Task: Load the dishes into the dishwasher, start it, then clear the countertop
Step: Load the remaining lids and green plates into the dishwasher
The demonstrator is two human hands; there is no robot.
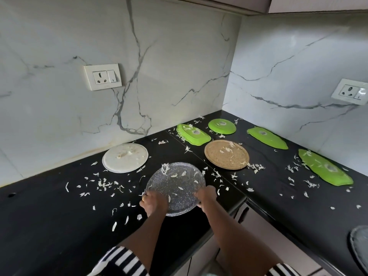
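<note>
Head view: a speckled grey plate (175, 188) strewn with white shreds (164, 168) is gripped at its near rim by curled left hand (153, 202) and right hand (206, 196) fingers.

I'm looking into a home kitchen: a black stone L-shaped desk (59, 216) turns a corner under white grey-veined marble wall panels (179, 66), with white switched wall sockets (102, 77), cabinet fronts (264, 232) beneath, and a soiled speckled grey round plate (175, 184) and green plastic oval trays (324, 169) among white food shreds (103, 184).
</note>
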